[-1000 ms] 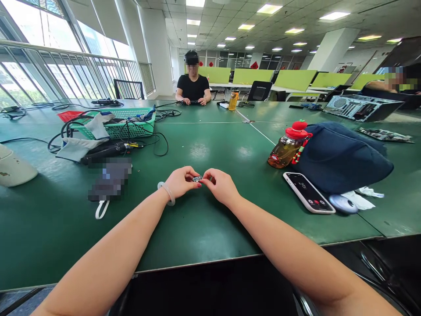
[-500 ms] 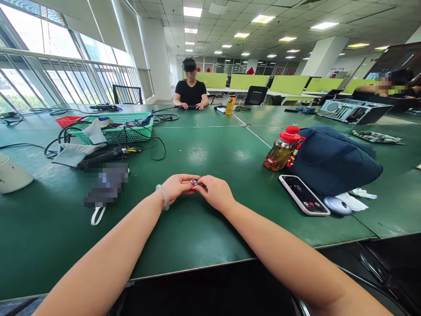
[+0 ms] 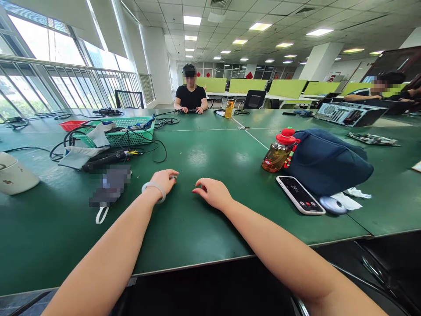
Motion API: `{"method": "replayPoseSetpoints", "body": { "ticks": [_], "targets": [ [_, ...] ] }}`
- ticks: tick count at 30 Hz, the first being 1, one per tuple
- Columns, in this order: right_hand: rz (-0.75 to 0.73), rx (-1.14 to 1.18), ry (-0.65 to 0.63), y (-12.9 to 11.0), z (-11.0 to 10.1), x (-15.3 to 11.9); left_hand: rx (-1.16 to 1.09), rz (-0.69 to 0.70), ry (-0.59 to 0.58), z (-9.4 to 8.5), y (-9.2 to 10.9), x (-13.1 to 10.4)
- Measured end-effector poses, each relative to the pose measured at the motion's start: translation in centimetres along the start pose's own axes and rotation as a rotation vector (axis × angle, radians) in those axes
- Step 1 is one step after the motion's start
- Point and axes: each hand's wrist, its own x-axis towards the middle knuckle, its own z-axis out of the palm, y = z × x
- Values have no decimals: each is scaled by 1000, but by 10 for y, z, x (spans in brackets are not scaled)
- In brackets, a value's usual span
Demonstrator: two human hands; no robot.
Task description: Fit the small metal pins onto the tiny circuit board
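One small shiny object (image 3: 174,177), pinched in my left hand (image 3: 162,180), lies leftward of my right hand (image 3: 215,192), which I see parted, empty.

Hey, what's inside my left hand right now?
In your left hand, just a bit of a small silvery thing shows by the fingertips. The fingers cover the rest, so its full shape can't be seen.
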Motion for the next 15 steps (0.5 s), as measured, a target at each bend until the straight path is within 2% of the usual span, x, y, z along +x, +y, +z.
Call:
{"method": "replayPoseSetpoints", "body": {
  "ticks": [3, 6, 15],
  "targets": [
    [45, 102, 26, 7, -3, 0, 182, -145, 112, -21, -23, 7],
    [75, 163, 34, 10, -5, 0, 304, -242, 135, -32, -39, 12],
    [75, 181, -25, 11, -4, 0, 404, -281, 139, -28, -52, 17]
  ]
}}
